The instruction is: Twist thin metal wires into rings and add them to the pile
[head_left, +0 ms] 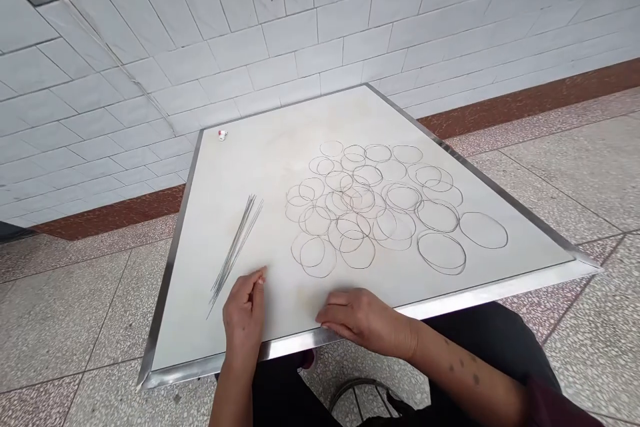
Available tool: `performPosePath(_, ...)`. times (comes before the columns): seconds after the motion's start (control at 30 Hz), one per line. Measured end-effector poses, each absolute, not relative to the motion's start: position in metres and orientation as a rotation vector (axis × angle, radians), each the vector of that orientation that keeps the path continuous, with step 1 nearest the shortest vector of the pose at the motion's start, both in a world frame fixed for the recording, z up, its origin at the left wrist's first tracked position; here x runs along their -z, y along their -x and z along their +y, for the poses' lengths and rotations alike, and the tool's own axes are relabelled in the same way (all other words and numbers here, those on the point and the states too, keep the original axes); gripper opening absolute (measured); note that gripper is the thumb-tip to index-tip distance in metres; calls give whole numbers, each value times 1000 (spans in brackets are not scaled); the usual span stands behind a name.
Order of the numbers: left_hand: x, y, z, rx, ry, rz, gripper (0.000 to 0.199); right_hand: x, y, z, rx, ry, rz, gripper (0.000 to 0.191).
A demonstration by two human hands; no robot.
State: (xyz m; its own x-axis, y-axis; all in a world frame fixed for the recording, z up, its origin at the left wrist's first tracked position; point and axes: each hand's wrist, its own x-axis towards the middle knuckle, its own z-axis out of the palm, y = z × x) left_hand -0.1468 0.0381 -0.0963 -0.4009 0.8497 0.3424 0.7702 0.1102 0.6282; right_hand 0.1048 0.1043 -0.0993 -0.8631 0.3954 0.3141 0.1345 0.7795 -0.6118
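My left hand (244, 312) is over the near left part of the white table, thumb and forefinger pinched together. Anything between those fingertips is too thin to make out. Just left of it lies a bundle of straight thin wires (233, 253), slanting away from me. My right hand (357, 319) rests at the table's front edge, fingers pressed together and pointing left; what they hold, if anything, is hidden. Beyond it, many thin wire rings (360, 199) lie spread and overlapping. One ring (484, 230) is at the far right of the group.
The white tabletop (280, 167) has a metal rim and stands against a tiled wall (280, 33). A small white and red object (223, 135) sits near its far left corner. Beneath the front edge, part of a round metal frame (363, 390) shows on the speckled floor.
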Motion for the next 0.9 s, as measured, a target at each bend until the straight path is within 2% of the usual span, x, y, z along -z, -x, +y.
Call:
performPosePath(0.1,98,154,29,-1077,-1845,2357,28,104,-105,102,-877,485,-2500,23)
performPosePath(0.4,102,188,42,-836,-1908,2724,35,108,-100,103,-829,528,-2487,24)
performPosePath(0.9,88,203,59,-294,-1870,2818,44,111,-97,106,-764,512,-2460,23)
